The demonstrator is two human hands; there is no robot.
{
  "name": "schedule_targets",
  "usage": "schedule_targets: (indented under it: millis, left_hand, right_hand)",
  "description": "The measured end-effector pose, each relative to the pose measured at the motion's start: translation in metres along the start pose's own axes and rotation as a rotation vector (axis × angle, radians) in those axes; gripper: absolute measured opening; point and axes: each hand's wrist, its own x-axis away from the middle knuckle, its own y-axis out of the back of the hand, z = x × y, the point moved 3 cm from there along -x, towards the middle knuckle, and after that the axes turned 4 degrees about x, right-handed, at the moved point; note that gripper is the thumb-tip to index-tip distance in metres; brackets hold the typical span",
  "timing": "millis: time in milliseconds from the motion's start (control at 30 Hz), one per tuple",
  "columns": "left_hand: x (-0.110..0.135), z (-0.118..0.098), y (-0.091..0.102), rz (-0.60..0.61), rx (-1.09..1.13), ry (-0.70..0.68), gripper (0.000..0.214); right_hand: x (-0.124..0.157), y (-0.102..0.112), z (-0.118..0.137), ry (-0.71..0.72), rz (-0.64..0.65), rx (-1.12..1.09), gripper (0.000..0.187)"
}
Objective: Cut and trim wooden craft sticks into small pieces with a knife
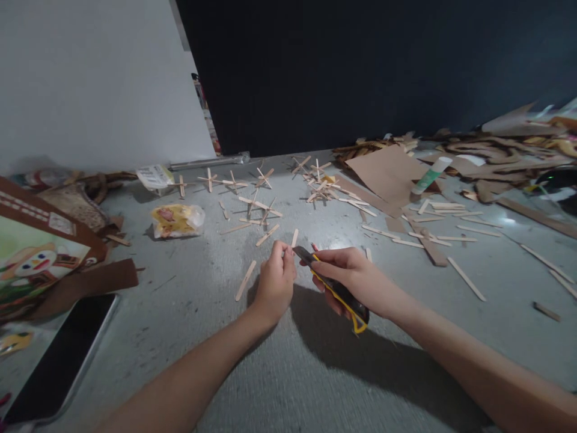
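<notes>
My right hand [345, 273] is wrapped round a black and yellow utility knife [338, 288], its blade end angled up and left toward my other hand. My left hand [276, 278] is closed in a pinch, and a wooden craft stick [295, 237] shows just above its fingertips, beside the blade. The lower part of that stick is hidden by the fingers. To the left of this hand another craft stick [246, 280] lies flat. Beyond the hands stand several crossed craft-stick pieces [259, 204].
Loose craft sticks [446, 240], cardboard [383, 174] and a glue stick [431, 175] lie to the right. On the left are a phone [63, 361], a printed bag [40, 258] and a yellow snack packet [177, 221]. A dark panel [369, 66] stands behind.
</notes>
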Motion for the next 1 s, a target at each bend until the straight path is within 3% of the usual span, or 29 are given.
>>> schedule_targets:
  millis: [600, 733, 1000]
  left_hand:
    - [-0.001, 0.004, 0.0, -0.033, 0.048, 0.062, 0.028]
    - [-0.002, 0.004, 0.0, -0.026, 0.06, 0.05, 0.028]
    - [-0.003, 0.01, -0.003, 0.008, 0.136, 0.063, 0.033]
  right_hand:
    - [-0.003, -0.027, -0.018, 0.128, -0.117, 0.004, 0.035]
    - [-0.002, -0.026, -0.016, 0.155, -0.132, 0.073, 0.035]
    - [-0.007, -0.01, -0.008, 0.091, -0.018, 0.014, 0.042]
